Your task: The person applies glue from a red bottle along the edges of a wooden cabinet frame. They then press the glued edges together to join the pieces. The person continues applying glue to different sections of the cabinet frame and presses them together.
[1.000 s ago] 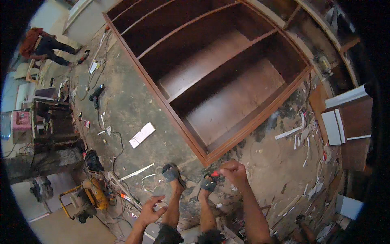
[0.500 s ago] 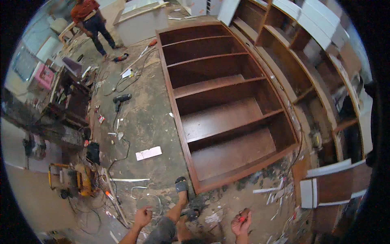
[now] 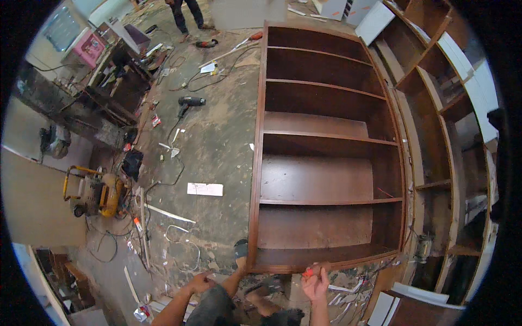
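Observation:
A dark brown wooden bookcase (image 3: 315, 201) with several compartments lies on its back on the floor ahead of me. My right hand (image 3: 316, 287) is at its near edge, fingers closed round a small red-and-dark object (image 3: 309, 271) whose kind I cannot make out. Whether that hand touches the frame is unclear. Beside my bent knee is my left hand (image 3: 200, 283), its fingers curled together; anything inside them is hidden. My sandalled foot (image 3: 241, 250) stands by the bookcase's near left corner.
Left of the bookcase lie a heat gun (image 3: 189, 104), a white block (image 3: 205, 189), cords and wood strips. A yellow compressor (image 3: 103, 195) stands at the left. Open shelving (image 3: 435, 136) lines the right. Another person (image 3: 185, 13) stands at the far end.
My view has turned to the right and the bookcase appears straighter. My right hand, still around the red-and-dark object, has come to the bookcase's near edge. The left hand stays by my knee.

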Available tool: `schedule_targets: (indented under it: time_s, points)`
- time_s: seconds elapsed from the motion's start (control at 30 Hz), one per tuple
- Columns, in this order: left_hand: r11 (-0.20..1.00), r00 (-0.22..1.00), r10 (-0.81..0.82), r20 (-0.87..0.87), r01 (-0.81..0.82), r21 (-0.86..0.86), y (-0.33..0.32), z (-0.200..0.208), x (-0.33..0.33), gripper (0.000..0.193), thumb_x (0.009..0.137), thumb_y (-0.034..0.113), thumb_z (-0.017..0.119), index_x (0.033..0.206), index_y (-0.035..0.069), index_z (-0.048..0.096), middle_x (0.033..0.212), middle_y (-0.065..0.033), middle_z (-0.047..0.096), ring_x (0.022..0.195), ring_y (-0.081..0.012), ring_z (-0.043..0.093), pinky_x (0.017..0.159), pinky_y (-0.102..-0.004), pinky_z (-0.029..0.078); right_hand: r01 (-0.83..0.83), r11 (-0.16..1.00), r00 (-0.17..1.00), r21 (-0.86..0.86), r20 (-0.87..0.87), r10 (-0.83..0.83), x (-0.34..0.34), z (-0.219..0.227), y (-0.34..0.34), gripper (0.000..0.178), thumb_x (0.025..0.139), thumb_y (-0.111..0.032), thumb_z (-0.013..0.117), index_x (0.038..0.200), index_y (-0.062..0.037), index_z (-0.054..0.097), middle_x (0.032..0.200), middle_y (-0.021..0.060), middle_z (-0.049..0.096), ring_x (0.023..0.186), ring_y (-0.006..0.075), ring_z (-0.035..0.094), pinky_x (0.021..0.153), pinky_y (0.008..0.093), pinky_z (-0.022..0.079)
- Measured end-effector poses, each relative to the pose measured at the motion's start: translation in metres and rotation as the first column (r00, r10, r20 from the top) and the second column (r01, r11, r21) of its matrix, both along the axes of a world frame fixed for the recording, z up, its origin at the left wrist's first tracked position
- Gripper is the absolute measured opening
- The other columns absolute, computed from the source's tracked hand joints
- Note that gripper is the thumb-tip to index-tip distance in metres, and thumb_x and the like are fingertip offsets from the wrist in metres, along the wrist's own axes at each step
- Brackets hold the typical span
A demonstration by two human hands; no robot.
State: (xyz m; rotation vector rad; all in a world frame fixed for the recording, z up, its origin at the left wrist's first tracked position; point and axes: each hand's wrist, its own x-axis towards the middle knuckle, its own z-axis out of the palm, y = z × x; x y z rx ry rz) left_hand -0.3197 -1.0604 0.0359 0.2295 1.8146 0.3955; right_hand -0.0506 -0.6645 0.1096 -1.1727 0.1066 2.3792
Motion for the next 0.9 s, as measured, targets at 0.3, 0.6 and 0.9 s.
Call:
schedule_targets:
  time_s: [0.3, 0.6, 0.9]
  points:
    - [0.953, 0.954, 0.296, 0.049, -0.291, -0.089, 0.034, 0.029, 0.163, 0.081, 0.082, 0.043, 0.072, 0.146, 0.002, 0.045, 0.119, -0.0193, 0.068, 0.102, -0.0321, 0.069, 0.09, -0.0395, 0.053, -0.27, 0.959, 0.932, 0.091, -0.224, 0.284, 0.001, -0.044, 0.104, 0.041, 0.099, -0.04, 0.06, 0.129, -0.0127, 0.056, 0.111, 0.0088, 0.07, 0.097, 0.025, 0.068, 0.084, 0.0398, 0.056]
    - [0.893, 0.952, 0.229, -0.205, -0.289, -0.344, 0.15, 0.113, 0.393, 0.095, 0.084, 0.054, 0.068, 0.151, -0.002, 0.03, 0.137, -0.0339, 0.05, 0.127, -0.0459, 0.051, 0.109, -0.0477, 0.041, -0.685, 0.699, 0.723, 0.204, 0.072, 0.688, 0.046, -0.087, 0.188, 0.032, 0.096, -0.027, 0.066, 0.122, -0.0098, 0.059, 0.104, 0.0065, 0.07, 0.097, 0.0215, 0.069, 0.081, 0.038, 0.056]
    - [0.892, 0.926, 0.375, 0.029, -0.352, -0.285, 0.235, 0.061, 0.499, 0.079, 0.083, 0.055, 0.066, 0.141, 0.006, 0.043, 0.123, -0.0282, 0.057, 0.114, -0.0436, 0.055, 0.096, -0.0497, 0.044, -0.797, 0.581, 0.581, 0.164, -0.05, 0.812, -0.014, -0.14, 0.099, 0.031, 0.096, -0.023, 0.068, 0.123, -0.0099, 0.059, 0.109, 0.0061, 0.069, 0.095, 0.0193, 0.07, 0.077, 0.0346, 0.058]
